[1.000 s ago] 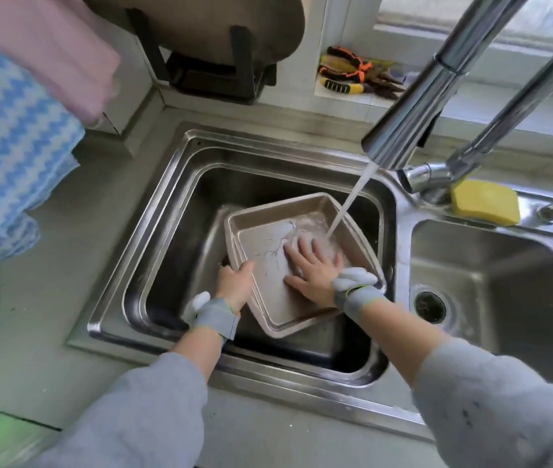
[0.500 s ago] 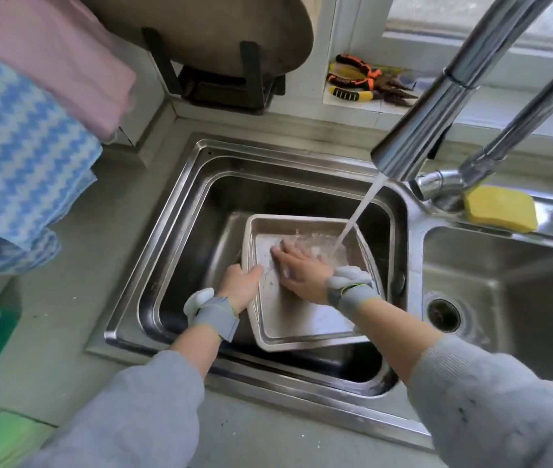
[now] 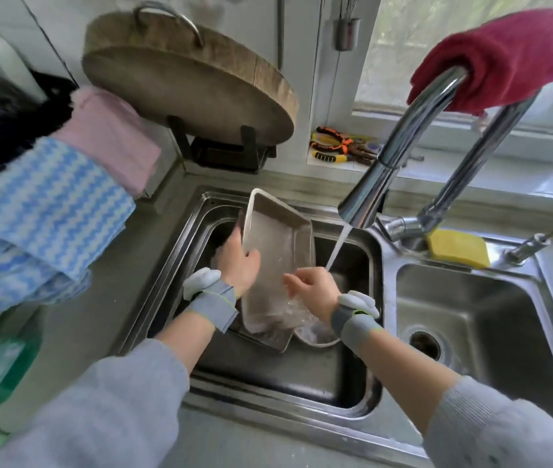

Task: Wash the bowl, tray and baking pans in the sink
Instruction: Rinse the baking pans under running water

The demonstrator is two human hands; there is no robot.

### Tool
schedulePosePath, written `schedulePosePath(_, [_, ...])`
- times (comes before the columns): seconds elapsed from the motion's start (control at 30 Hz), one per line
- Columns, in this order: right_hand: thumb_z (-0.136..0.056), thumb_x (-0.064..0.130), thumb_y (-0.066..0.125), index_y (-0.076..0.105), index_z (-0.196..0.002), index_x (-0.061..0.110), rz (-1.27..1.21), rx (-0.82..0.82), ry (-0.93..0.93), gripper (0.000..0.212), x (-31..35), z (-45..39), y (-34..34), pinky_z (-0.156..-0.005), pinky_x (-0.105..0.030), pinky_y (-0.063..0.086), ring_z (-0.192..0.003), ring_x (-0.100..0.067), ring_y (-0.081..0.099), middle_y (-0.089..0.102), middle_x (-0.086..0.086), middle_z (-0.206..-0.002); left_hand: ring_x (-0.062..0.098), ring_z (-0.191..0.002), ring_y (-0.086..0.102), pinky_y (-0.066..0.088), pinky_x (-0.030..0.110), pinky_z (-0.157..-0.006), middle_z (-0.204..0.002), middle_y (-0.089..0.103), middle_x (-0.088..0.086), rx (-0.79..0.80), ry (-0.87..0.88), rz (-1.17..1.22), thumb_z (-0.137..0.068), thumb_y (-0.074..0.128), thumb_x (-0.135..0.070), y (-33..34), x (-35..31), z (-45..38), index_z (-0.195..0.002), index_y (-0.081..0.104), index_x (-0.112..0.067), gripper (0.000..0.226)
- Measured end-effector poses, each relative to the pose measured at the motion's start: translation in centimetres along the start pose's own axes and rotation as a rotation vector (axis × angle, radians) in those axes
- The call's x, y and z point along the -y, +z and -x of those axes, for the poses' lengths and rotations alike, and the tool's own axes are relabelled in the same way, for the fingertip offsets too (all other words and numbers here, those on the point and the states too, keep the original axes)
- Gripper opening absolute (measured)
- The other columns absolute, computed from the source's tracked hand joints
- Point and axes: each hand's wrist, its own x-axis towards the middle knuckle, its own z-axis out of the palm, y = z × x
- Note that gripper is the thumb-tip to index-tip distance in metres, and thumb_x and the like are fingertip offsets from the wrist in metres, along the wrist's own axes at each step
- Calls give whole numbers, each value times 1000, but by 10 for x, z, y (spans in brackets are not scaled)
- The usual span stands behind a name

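Head view: over the left basin of the sink (image 3: pixel 180 251) we tip a baking pan (image 3: pixel 278 265) up on its near end, its open face turned right toward the tap's stream (image 3: pixel 337 246). Our left hand (image 3: pixel 239 261) grips the pan's left rim, fingers curled behind the wall and thumb over the edge. Our right hand (image 3: pixel 315 290) sits at the pan's lower right with fingers loosely bent and wet; whether it pinches the rim or only rubs the surface, we cannot tell. The pan's long axis runs from near to far and leans left at the top, its far end rising above the sink's edge. Its near end rests on more ware low in the basin, too hidden to name. To rinse well, we judge the pan should swing its face under the stream, which now lands just right of it, and stay tilted so water drains off the near end. A yellow sponge (image 3: pixel 457 248) lies behind the right basin.
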Motion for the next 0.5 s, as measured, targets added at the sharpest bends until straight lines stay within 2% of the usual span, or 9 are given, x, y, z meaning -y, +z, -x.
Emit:
schedulePosePath(0.07, [-91,13,59,67,-85,8,-25,-17,9,11,5,1,-4,-53,-7,39,-58,-1,51,64,2,-76,34,-108,57,47,40,-91,-121,59,9,-103,118,-152,-83,49,-10,-4,-9,7,-148,24,-33,73])
schedulePosePath(0.1, [-89,7,59,65,-93,7,-92,-16,13,7,8,0,-5,-60,-7,43,-65,-3,56,65,0,-84,32,-107,57,47,40,-87,-125,55,7,-141,168,-239,-85,48,-9,-4,-12,10,-148,16,-40,78])
schedulePosePath(0.13, [-90,5,58,63,-100,5,-233,1,46,11,11,-1,-6,-70,-14,47,-72,-9,59,65,-5,-91,30,-105,58,46,39,-80,-130,50,3,-169,198,-316,-87,46,-8,-4,-16,16,-147,11,-46,80])
schedulePosePath(0.2, [-97,13,52,59,-103,4,-574,33,143,13,21,1,-8,-81,-28,52,-82,-18,63,65,-12,-100,26,-99,59,40,36,-67,-137,41,-6,-180,245,-413,-88,44,-5,2,-16,21,-145,7,-52,82])
schedulePosePath(0.23, [-99,21,48,59,-102,6,-712,55,182,18,25,1,-9,-84,-31,52,-87,-20,64,65,-11,-103,24,-100,59,40,36,-67,-139,38,-8,-172,266,-435,-88,44,-4,7,-13,23,-145,6,-53,84])
schedulePosePath(0.3, [-101,34,41,59,-106,14,-877,78,209,28,29,0,-9,-89,-34,52,-97,-20,64,64,-6,-109,21,-112,54,45,38,-76,-141,35,-10,-168,314,-476,-90,45,-5,18,-5,29,-146,7,-51,82])
schedulePosePath(0.33, [-101,38,40,59,-109,17,-938,83,207,29,30,1,-8,-87,-32,52,-98,-18,64,65,-4,-109,20,-117,51,47,39,-81,-142,34,-9,-166,355,-505,-91,45,-7,28,2,32,-147,8,-49,79])
schedulePosePath(0.4, [-98,41,45,58,-110,19,-1050,63,244,28,29,1,-5,-77,-29,53,-89,-17,65,65,-5,-99,24,-119,52,51,39,-81,-141,40,-3,-147,458,-514,-91,49,-9,46,10,40,-147,21,-42,71])
schedulePosePath(0.5, [-96,26,50,57,-85,13,-1094,-74,337,18,17,-2,-4,-59,-25,50,-68,-19,57,57,-6,-71,29,-110,60,53,37,-78,-135,50,9,-33,489,-459,-80,66,-8,73,18,48,-143,39,-25,71])
